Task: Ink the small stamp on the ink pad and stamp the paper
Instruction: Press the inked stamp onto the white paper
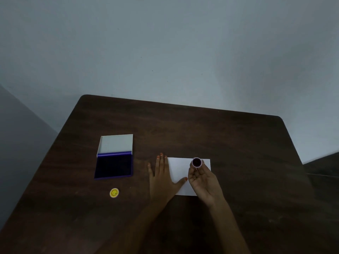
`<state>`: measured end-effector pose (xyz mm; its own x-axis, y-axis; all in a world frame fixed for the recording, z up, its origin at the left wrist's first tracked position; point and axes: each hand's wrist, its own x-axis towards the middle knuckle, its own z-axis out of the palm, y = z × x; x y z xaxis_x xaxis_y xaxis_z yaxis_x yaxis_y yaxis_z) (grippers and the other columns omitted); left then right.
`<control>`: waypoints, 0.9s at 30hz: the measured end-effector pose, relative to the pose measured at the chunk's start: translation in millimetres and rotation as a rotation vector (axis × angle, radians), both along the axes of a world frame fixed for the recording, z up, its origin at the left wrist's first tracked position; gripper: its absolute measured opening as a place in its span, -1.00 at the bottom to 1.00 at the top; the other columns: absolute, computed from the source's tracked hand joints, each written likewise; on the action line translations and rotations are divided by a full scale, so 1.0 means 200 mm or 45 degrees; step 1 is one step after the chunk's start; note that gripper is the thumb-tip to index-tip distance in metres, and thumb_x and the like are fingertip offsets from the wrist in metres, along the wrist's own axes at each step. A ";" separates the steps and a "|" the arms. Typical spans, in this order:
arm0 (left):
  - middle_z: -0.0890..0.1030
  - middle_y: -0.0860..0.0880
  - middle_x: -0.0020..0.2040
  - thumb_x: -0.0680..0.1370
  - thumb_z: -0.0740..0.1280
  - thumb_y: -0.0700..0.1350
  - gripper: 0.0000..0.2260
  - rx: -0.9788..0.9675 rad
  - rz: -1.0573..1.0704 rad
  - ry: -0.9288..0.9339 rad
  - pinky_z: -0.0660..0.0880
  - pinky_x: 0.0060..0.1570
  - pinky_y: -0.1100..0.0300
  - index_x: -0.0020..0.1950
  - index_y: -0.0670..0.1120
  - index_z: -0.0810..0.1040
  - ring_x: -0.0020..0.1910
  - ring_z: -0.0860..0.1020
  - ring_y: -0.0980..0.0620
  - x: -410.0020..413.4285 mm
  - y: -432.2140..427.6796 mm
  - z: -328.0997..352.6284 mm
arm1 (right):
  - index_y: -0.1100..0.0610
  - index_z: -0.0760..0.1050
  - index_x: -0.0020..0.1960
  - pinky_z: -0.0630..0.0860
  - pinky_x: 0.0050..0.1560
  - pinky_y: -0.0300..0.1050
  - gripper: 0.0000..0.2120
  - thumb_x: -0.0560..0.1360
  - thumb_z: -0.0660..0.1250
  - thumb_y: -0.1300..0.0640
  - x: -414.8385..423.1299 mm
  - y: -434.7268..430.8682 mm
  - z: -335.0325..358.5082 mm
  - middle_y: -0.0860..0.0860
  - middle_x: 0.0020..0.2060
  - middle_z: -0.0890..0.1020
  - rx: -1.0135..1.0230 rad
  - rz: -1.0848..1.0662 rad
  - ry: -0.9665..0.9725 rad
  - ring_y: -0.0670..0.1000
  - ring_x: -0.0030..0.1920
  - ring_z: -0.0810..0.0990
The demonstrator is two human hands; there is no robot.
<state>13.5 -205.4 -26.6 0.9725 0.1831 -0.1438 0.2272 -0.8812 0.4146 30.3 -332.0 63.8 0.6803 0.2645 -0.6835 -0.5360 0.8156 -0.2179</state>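
Dark wooden table (201, 129), dim room. Left hand (161, 177) flat, fingers spread, pinning paper (178, 168) edge. Right hand (202, 178) pinches small stamp (196, 162) above paper, dark face tilted up toward camera. Open ink pad (114, 166) well left. Likely next: turn face down, press.

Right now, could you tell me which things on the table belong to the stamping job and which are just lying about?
In use:
small stamp, held in the right hand
paper, pinned by the left hand
ink pad, lid open

Lying about:
yellow smiley disc
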 end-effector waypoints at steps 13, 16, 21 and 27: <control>-0.07 -0.13 0.53 0.27 0.11 0.51 -0.01 -0.014 0.026 0.034 -0.33 0.35 -0.04 0.43 -0.02 -0.27 0.47 -0.16 0.00 -0.01 0.00 0.01 | -0.01 0.54 -0.11 0.35 -0.16 -0.36 -0.93 0.41 0.37 0.10 0.19 0.16 -0.18 -0.21 -0.21 0.56 -1.364 0.602 -0.536 -0.24 -0.13 0.49; -0.05 -0.14 0.53 0.28 0.14 0.48 -0.02 -0.019 0.007 0.036 -0.34 0.34 -0.05 0.45 -0.03 -0.21 0.49 -0.10 -0.06 -0.01 0.01 0.03 | 0.15 0.54 0.03 0.36 -0.11 -0.32 -0.73 0.37 0.42 0.09 0.21 0.19 -0.22 -0.15 -0.19 0.55 -1.587 0.692 -0.622 -0.21 -0.15 0.46; -0.08 -0.13 0.53 0.32 0.15 0.45 -0.04 0.002 -0.037 0.067 -0.42 0.30 -0.05 0.46 -0.06 -0.21 0.49 -0.13 -0.08 -0.01 0.02 0.03 | 0.17 0.53 0.06 0.32 -0.04 -0.29 -0.71 0.38 0.41 0.07 0.19 0.22 -0.25 -0.03 -0.08 0.55 -1.776 0.801 -0.688 -0.12 -0.08 0.43; -0.13 -0.09 0.53 0.31 0.14 0.46 -0.03 0.012 -0.053 0.139 -0.42 0.30 -0.03 0.46 -0.04 -0.25 0.49 -0.16 -0.05 0.00 0.01 0.03 | 0.20 0.52 0.05 0.29 0.04 -0.21 -0.72 0.40 0.40 0.10 0.18 0.23 -0.25 0.14 0.03 0.60 -1.844 0.790 -0.728 -0.06 -0.04 0.45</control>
